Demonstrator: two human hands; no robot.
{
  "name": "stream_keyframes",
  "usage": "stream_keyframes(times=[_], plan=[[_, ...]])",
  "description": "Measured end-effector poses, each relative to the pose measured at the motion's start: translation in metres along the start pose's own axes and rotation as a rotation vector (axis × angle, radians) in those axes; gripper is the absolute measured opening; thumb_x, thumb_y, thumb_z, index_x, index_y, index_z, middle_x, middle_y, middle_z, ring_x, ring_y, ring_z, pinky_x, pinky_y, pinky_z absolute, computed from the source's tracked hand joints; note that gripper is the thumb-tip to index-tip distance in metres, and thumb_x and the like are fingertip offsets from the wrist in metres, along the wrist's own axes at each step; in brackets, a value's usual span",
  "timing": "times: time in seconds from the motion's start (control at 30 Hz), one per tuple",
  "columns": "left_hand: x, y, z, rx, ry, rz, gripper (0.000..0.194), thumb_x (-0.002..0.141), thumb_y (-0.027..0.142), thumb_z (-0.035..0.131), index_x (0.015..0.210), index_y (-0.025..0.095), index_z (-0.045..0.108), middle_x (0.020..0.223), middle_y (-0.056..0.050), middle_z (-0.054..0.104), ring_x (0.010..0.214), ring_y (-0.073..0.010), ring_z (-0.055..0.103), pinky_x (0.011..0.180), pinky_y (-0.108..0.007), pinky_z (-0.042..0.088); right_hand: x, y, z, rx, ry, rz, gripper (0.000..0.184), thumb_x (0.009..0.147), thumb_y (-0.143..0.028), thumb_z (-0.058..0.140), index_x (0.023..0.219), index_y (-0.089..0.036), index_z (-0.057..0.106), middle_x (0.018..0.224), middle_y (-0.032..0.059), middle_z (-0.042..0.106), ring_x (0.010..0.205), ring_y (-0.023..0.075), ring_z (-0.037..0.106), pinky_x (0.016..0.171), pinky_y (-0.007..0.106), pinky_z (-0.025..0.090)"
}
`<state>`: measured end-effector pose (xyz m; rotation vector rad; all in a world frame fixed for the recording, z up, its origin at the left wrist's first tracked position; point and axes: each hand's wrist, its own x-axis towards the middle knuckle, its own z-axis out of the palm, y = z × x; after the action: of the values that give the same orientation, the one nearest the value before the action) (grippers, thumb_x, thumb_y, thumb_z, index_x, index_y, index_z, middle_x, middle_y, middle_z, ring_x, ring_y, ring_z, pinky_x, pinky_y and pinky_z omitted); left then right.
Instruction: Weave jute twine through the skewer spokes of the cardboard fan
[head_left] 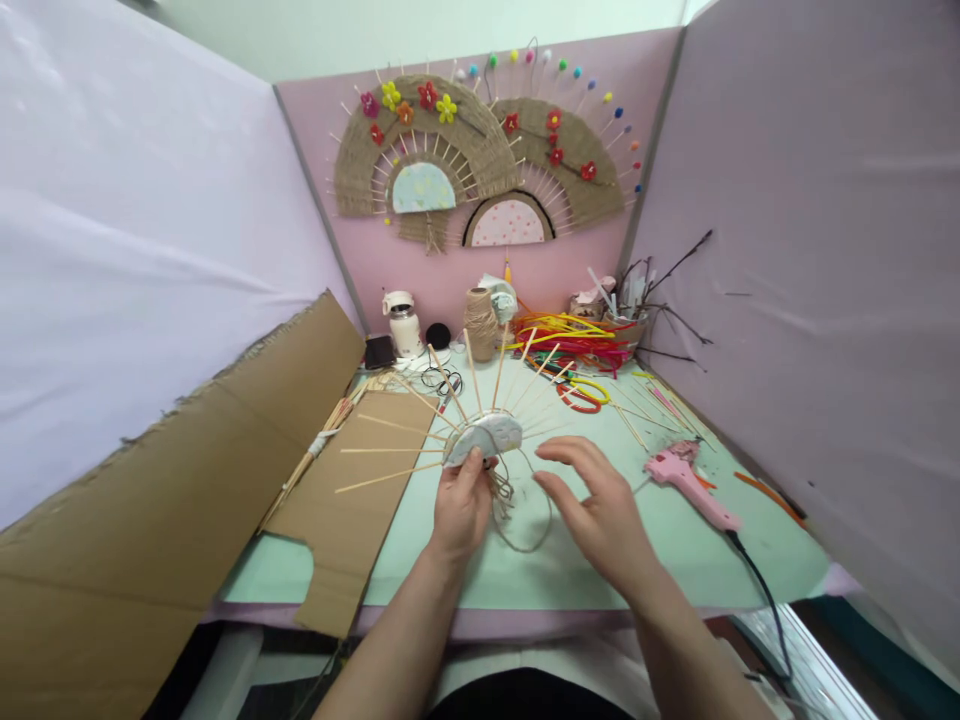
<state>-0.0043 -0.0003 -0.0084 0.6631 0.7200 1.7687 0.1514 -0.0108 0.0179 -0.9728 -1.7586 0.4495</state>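
Pale wooden sticks (499, 376) radiate like spokes from the curved edge of a small half-disc (491, 437), held a little tilted above the counter (555, 582) at the centre of the frame. The left hand (463, 505) is closed on the lower edge of the half-disc, thumb flat against its whitish, faintly mottled face. The right hand (592, 495), just right of centre, is half open, thumb and forefinger parted beside a loop of twine; whether a fingertip touches the strand cannot be told.

The step in hand appears to be the handling of loose twine (501, 488) at the base of the spoked piece. A next move would call for a steady left grip, a pinch on the strand and light tension, since such thin sticks probably bend or shift readily.

Materials differ plainly. The twine is brown and fibrous, gathered in slack coils below the half-disc; a cone of similar twine (480, 325) stands upright behind. Brown corrugated cardboard (356, 470), flat and cut with a curved notch, lies at left of centre. Fuzzy pipe cleaners (570, 335) form a red and yellow heap at upper right of centre. Smooth pink plastic encases the glue gun (694, 487) at right. Two larger fans, one at left (356, 160), show coarse woven bands at the top.
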Motion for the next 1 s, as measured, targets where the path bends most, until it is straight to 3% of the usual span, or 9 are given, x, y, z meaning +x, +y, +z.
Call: stream_keyframes(times=[0.13,0.27,0.47,0.6,0.73,0.83,1.0], plan=[[0.0,-0.002,0.0,0.01,-0.067,0.032,0.027,0.07,0.04,0.081,0.088,0.022,0.073,0.094,-0.004,0.075,0.1,-0.021,0.067,0.096,-0.036,0.047,0.011,-0.004,0.042,0.06,0.09,0.016,0.008,0.085,-0.028,0.067,0.09,-0.023,0.063,0.094,0.0056,0.064,0.094,0.0224,0.06,0.084,0.038,0.049],[-0.001,-0.003,-0.001,0.004,-0.088,0.023,0.025,0.071,0.038,0.081,0.089,0.021,0.075,0.101,-0.005,0.075,0.109,-0.0237,0.065,0.106,-0.04,0.041,0.011,-0.001,0.056,0.09,0.174,0.043,0.008,0.087,-0.023,0.062,0.078,-0.022,0.061,0.084,0.0038,0.061,0.088,0.0207,0.059,0.083,0.038,0.048],[-0.001,-0.008,-0.001,0.023,-0.062,0.066,0.029,0.07,0.04,0.081,0.092,0.022,0.075,0.103,-0.006,0.075,0.114,-0.0255,0.063,0.108,-0.042,0.04,0.01,-0.004,0.036,0.387,0.185,0.156,0.011,0.092,-0.029,0.056,0.084,-0.021,0.055,0.094,0.0052,0.064,0.088,0.0173,0.062,0.08,0.032,0.051],[0.0,-0.009,0.0,0.04,-0.071,0.081,0.033,0.071,0.042,0.08,0.098,0.023,0.074,0.105,-0.006,0.075,0.118,-0.0263,0.061,0.109,-0.043,0.039,0.019,-0.005,0.02,0.358,0.2,0.215,0.012,0.091,-0.032,0.059,0.089,-0.021,0.056,0.081,0.0015,0.063,0.075,0.015,0.062,0.071,0.029,0.05],[0.0,-0.009,0.0,0.039,-0.077,0.077,0.033,0.071,0.042,0.08,0.097,0.023,0.074,0.104,-0.005,0.075,0.118,-0.0253,0.061,0.11,-0.041,0.038,0.032,-0.007,0.012,0.242,0.209,0.098,0.008,0.09,-0.029,0.06,0.094,-0.022,0.062,0.086,0.002,0.066,0.078,0.0153,0.062,0.071,0.029,0.051],[0.001,-0.008,0.0,0.022,-0.107,0.073,0.028,0.072,0.039,0.08,0.095,0.023,0.075,0.103,-0.005,0.075,0.115,-0.0236,0.062,0.109,-0.039,0.039,0.04,-0.008,0.011,0.108,0.21,-0.011,0.009,0.091,-0.026,0.06,0.088,-0.022,0.067,0.083,0.0023,0.066,0.076,0.0151,0.06,0.066,0.028,0.048],[0.0,-0.008,0.0,0.005,-0.108,0.072,0.028,0.072,0.038,0.08,0.095,0.023,0.075,0.103,-0.005,0.075,0.109,-0.0221,0.065,0.106,-0.039,0.042,0.043,-0.006,0.011,0.061,0.28,-0.051,0.01,0.089,-0.025,0.063,0.081,-0.021,0.068,0.077,0.0009,0.063,0.065,0.0126,0.053,0.056,0.027,0.042]])
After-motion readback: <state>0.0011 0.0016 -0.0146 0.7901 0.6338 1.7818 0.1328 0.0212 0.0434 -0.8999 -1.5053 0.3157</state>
